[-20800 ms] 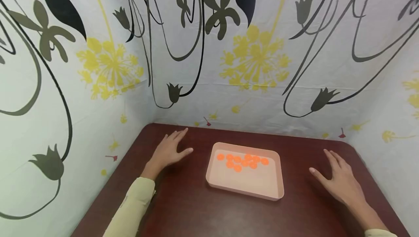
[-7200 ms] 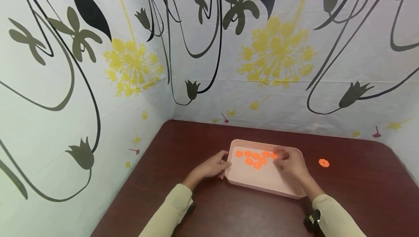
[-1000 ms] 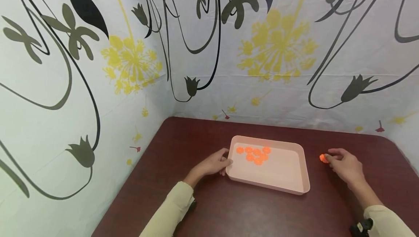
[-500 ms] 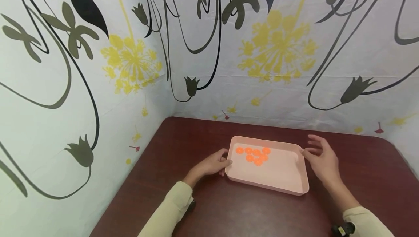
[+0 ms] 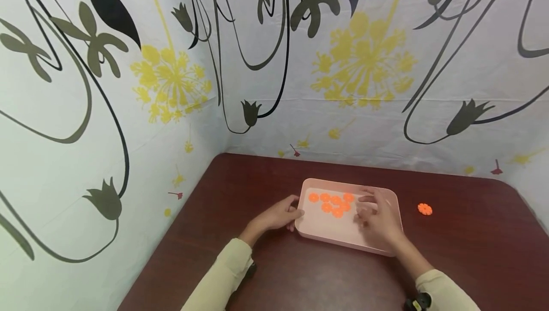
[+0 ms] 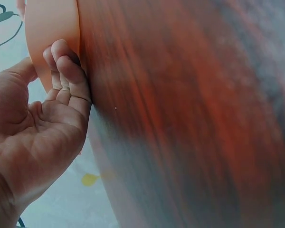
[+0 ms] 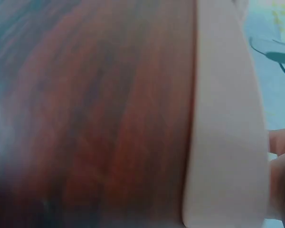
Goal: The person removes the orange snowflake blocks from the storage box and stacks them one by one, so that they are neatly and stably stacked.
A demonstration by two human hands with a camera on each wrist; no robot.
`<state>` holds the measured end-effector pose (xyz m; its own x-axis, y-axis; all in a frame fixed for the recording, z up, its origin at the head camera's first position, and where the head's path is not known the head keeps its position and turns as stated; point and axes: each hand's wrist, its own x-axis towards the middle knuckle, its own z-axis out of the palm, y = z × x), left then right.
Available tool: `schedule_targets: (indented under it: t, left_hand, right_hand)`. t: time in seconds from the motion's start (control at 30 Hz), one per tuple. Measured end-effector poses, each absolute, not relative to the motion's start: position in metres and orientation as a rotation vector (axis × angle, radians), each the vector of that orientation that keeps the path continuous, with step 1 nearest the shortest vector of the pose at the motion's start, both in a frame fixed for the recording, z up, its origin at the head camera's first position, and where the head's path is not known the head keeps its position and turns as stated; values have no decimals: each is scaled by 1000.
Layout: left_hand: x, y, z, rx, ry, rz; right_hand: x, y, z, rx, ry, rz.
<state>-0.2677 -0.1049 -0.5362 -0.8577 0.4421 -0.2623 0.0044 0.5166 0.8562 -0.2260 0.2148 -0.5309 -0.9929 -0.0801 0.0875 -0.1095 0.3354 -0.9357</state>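
Over a pink tray (image 5: 334,230) (orange flower-shaped discs (image 5: 336,201) inside), right hand (image 5: 383,220) hangs, fingers apart; left hand (image 5: 279,213) grips the tray's end

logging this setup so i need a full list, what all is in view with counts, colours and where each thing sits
tray: one, pale pink, on the table
flower-shaped discs in the tray: about seven visible, orange, clustered toward its far left; some may overlap
flower-shaped disc outside the tray: one visible, orange, on the table to the right; cannot tell if others lie beneath
table: one, dark reddish brown, under everything
printed backdrop: white with black, olive, yellow and red plant motifs, behind and beside the table
wrist devices: two, black, at the cuffs
sleeves: two, pale yellow
left hand: one, gripping the tray's left edge
right hand: one, over the tray's right half
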Motion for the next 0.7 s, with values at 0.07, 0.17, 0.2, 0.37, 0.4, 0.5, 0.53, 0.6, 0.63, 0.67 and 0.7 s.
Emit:
schedule_targets:
  t: [0.07,0.17,0.2,0.37,0.4,0.5,0.53,0.6,0.63,0.67,0.7]
  left_hand:
    - [-269,-105,-537,368,2306,1298]
    - [-269,-105,-537,372,2301,1299]
    - [-269,-105,-537,372,2299,1301]
    - [-269,-105,-536,371,2288,1317]
    - [-269,-105,-536,372,2287,1317]
    - [-270,-105,-536,372,2286,1313]
    - [-270,-105,-537,371,2287,1312]
    - [-270,-105,-537,368,2285,1315]
    - [-270,-105,-538,367,2286,1315]
    - [-270,-105,-538,366,2288,1313]
    - [-270,-105,-538,367,2289,1311]
  right_hand:
    - [-227,210,-534,192,-2630,1686]
    - [-230,204,-538,191,-2717,1581]
    - [-231,203,-539,185,-2738,1562]
    - [-237,199,-541,173,-2801,1492]
    - [-238,198,-541,172,-2804,1477]
    - [-240,196,-543,191,-2808,1393]
    - [-241,195,-543,204,-2808,1357]
    - [-243,194,-544,226,-2811,1284]
    - [-243,193,-544,233,-2817,1249]
    - [-243,192,-544,231,-2825,1215]
    - [-244,192,-544,232,-2835,1183]
